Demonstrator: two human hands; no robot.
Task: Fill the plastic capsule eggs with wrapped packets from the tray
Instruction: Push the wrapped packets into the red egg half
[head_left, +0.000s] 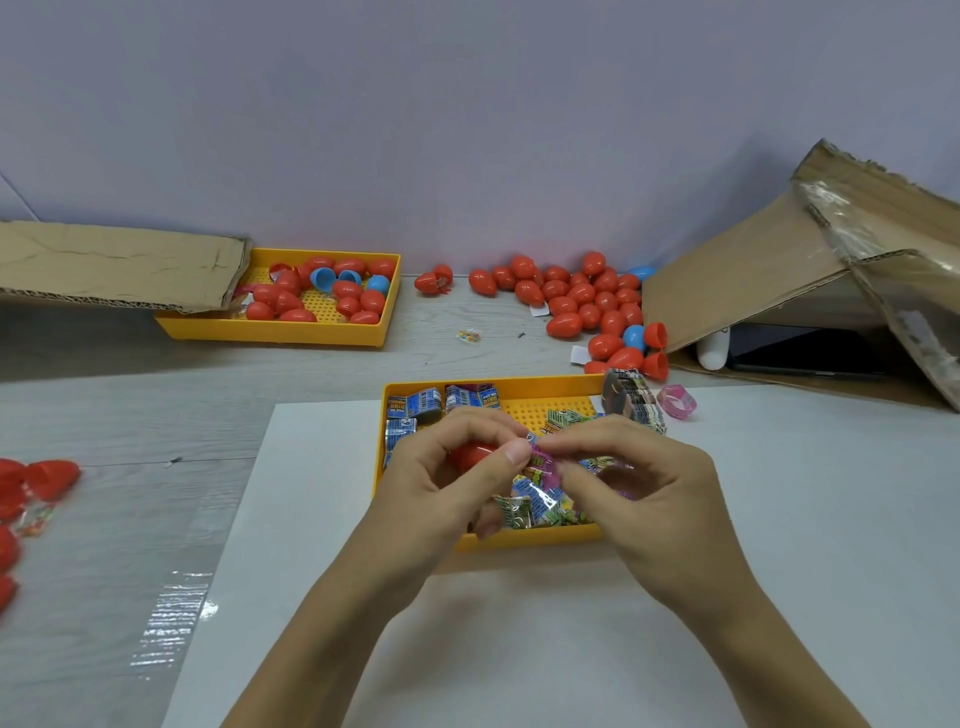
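- A red capsule egg (471, 453) is seen.
- Both trays, near (530, 540) and far (270, 332), are coloured yellow-orange, with perforated dotted floors.
- Blue printed packets (415, 405) and green and pink wrapped packets (540, 499) are noted.
- The loose egg pile (587, 301) is mostly red, with some blue.
- Brown cardboard (119, 265) is recorded.
- The mat (519, 649) is white.
- A pink ring (678, 402) is noted.

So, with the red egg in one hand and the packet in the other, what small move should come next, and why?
Probably push the pink packet into the red egg: the left hand grips the egg, the right hand pinches the packet right beside it.
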